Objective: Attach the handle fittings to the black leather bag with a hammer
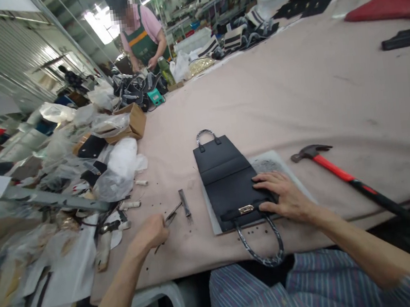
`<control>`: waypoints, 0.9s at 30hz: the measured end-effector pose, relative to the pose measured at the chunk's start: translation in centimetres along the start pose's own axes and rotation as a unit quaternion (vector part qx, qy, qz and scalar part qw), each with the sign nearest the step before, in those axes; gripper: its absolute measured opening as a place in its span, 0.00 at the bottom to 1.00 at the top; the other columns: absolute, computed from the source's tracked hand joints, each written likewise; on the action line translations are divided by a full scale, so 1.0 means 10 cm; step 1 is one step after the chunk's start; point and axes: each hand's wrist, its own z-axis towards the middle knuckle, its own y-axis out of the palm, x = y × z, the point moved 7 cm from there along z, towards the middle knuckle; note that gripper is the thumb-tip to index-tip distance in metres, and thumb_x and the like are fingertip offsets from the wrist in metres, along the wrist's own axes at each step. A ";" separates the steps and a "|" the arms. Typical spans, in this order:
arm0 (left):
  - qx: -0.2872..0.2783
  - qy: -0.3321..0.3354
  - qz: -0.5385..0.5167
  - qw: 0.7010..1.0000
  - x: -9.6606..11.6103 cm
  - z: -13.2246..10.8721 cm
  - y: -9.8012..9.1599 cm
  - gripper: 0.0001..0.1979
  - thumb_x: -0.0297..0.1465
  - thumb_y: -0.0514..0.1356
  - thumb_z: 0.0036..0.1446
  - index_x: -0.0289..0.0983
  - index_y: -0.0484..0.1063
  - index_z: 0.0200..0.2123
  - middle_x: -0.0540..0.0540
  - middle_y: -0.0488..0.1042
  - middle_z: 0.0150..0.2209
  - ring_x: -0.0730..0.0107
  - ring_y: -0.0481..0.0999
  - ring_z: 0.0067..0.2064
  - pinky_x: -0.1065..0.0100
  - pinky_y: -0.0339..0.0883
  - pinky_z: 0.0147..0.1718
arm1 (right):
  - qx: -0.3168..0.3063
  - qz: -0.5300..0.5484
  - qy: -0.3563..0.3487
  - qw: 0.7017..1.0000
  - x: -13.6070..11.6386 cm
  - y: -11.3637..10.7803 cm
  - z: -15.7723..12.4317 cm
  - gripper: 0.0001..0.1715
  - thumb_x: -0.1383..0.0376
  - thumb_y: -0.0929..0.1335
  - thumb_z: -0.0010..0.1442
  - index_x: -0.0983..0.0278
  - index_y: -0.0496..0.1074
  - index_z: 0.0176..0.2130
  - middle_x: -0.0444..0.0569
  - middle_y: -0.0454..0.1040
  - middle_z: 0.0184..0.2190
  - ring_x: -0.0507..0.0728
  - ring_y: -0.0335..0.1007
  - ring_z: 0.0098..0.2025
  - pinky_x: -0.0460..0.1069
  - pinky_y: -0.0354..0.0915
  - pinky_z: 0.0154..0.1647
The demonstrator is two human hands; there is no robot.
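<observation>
A black handbag panel [225, 171] lies flat, with a gold clasp [246, 209] near its near end and a patterned handle at each end. Under it sits a pale board [275, 158]. My right hand [284, 194] rests on the panel's right side, fingers spread. My left hand [156, 231] is closed at the table to the left, around a thin dark metal tool [174, 214] that sticks out past the fingers; its kind is unclear. Just right of that lies a pronged punch [184, 205]. To the right rests a claw hammer [338, 168] with a red and black handle.
Plastic bags [117, 170], a cardboard box [135, 121] and a small hammer [104, 244] crowd the left side. Across the table a person in a green apron [144, 42] handles black pieces. A red item [387, 5] lies far right.
</observation>
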 end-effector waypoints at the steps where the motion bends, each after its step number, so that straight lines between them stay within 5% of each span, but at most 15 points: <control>1: -0.013 0.011 -0.056 0.998 -0.06 -0.05 0.07 0.03 0.30 0.62 0.46 0.36 0.73 0.25 0.43 0.77 0.26 0.56 0.78 0.34 0.66 0.66 0.34 | -0.002 0.000 0.001 1.000 -0.01 -0.01 0.00 0.27 0.49 0.74 0.58 0.58 0.75 0.53 0.54 0.72 0.60 0.70 0.66 0.62 0.70 0.59 0.64; 3: -0.036 0.035 -0.247 0.968 -0.15 -0.15 0.22 0.09 0.35 0.65 0.47 0.36 0.72 0.23 0.48 0.73 0.22 0.63 0.74 0.29 0.69 0.63 0.29 | -0.008 0.000 0.003 1.000 -0.03 -0.01 0.01 0.28 0.49 0.74 0.58 0.59 0.75 0.54 0.54 0.72 0.60 0.70 0.65 0.63 0.71 0.57 0.65; 6: -0.011 0.021 -0.546 0.838 -0.22 -0.29 0.43 0.19 0.44 0.72 0.42 0.34 0.75 0.29 0.48 0.75 0.25 0.69 0.72 0.26 0.71 0.66 0.28 | -0.015 -0.003 0.007 1.000 -0.05 -0.03 0.01 0.27 0.51 0.74 0.59 0.58 0.74 0.54 0.54 0.71 0.60 0.71 0.65 0.63 0.72 0.55 0.66; 9: 0.117 -0.014 -0.684 0.720 -0.16 -0.37 0.59 0.26 0.44 0.77 0.37 0.33 0.76 0.33 0.46 0.78 0.28 0.69 0.76 0.28 0.71 0.72 0.31 | -0.016 -0.007 0.007 1.000 -0.05 -0.03 0.01 0.26 0.52 0.74 0.59 0.58 0.75 0.54 0.54 0.72 0.60 0.71 0.66 0.63 0.73 0.56 0.65; 11: 0.222 -0.001 -0.703 0.675 -0.01 -0.41 0.64 0.25 0.44 0.77 0.40 0.33 0.76 0.35 0.46 0.80 0.30 0.68 0.79 0.32 0.70 0.74 0.35 | -0.013 -0.011 0.003 1.000 -0.04 -0.02 0.00 0.26 0.51 0.73 0.59 0.57 0.74 0.54 0.54 0.72 0.60 0.71 0.66 0.63 0.73 0.56 0.65; 14: 0.312 0.048 -0.660 0.682 0.34 -0.42 0.67 0.21 0.44 0.72 0.51 0.34 0.76 0.39 0.43 0.82 0.36 0.65 0.82 0.38 0.67 0.76 0.40 | -0.010 -0.009 -0.008 1.000 -0.03 -0.01 -0.01 0.26 0.50 0.73 0.60 0.58 0.74 0.54 0.54 0.72 0.60 0.71 0.65 0.63 0.72 0.57 0.65; 19: 0.342 0.109 -0.560 0.747 0.74 -0.45 0.74 0.14 0.40 0.64 0.62 0.36 0.75 0.43 0.41 0.82 0.42 0.62 0.82 0.44 0.63 0.77 0.45 | -0.005 -0.003 -0.019 1.000 -0.03 0.00 -0.02 0.26 0.49 0.73 0.61 0.59 0.73 0.54 0.54 0.72 0.59 0.70 0.66 0.62 0.71 0.59 0.63; 27: 0.352 0.147 -0.501 0.777 0.69 -0.47 0.91 0.12 0.37 0.62 0.64 0.36 0.75 0.47 0.38 0.80 0.49 0.58 0.81 0.52 0.57 0.76 0.53 | -0.013 -0.003 -0.013 1.000 -0.03 -0.01 -0.01 0.26 0.48 0.72 0.62 0.58 0.74 0.54 0.54 0.73 0.59 0.70 0.66 0.62 0.70 0.59 0.64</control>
